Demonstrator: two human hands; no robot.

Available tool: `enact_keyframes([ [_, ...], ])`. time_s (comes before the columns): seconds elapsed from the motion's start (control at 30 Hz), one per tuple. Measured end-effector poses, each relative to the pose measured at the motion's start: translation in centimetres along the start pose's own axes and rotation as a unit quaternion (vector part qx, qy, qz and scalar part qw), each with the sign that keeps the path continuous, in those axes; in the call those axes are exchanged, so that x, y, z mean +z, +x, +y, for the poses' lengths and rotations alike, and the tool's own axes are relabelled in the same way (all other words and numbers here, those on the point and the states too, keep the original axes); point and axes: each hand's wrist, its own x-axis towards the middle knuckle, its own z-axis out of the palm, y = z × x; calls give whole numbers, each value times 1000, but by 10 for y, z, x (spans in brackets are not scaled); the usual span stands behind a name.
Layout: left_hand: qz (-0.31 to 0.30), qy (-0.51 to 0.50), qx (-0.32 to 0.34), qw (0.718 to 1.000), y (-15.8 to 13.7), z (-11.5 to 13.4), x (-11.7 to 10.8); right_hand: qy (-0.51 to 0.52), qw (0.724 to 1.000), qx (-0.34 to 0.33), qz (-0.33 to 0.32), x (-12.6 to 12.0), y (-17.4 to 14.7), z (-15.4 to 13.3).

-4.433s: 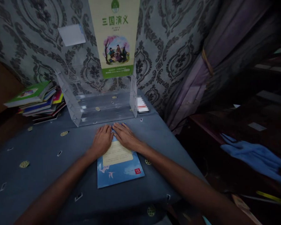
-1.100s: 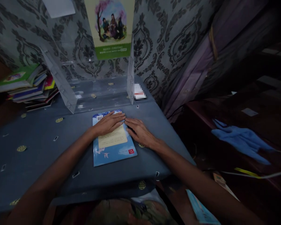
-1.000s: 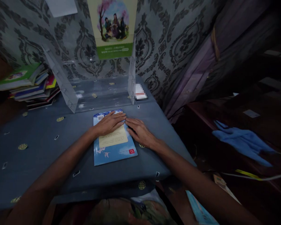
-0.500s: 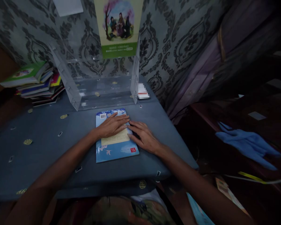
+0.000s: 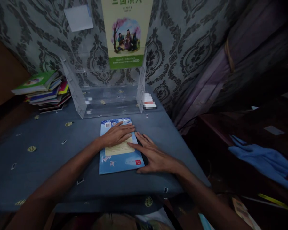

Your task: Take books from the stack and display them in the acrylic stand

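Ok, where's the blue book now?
Head view, centre: the blue book lies on the table, under the left hand, in front of the clear rack.

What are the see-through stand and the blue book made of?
Stand: probably clear, glossy plastic, because the cloth shows through and light glints on it; glass isn't ruled out. Book: likely paper, being thin and printed, with a smooth, faintly shiny cover.

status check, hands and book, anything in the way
Left hand flat on blue book; right hand spread at its right edge. Book lies flat, barcode at far end. Clear stand just beyond.
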Motion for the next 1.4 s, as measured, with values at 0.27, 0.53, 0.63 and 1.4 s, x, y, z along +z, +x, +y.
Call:
enact_keyframes([
  [0.27,-1,-14,-12,1000,9,-9,-6,-44,996,-7,79,15,1,3],
  [0.53,4,-6,-22,1000,14,-16,-10,-54,990,-10,130,21,2,8],
  [0.63,-3,3,-21,1000,13,-16,-10,-63,990,-6,130,18,3,6],
  [1.4,-19,26,11,999,0,6,-4,-50,984,-38,169,16,6,-1],
])
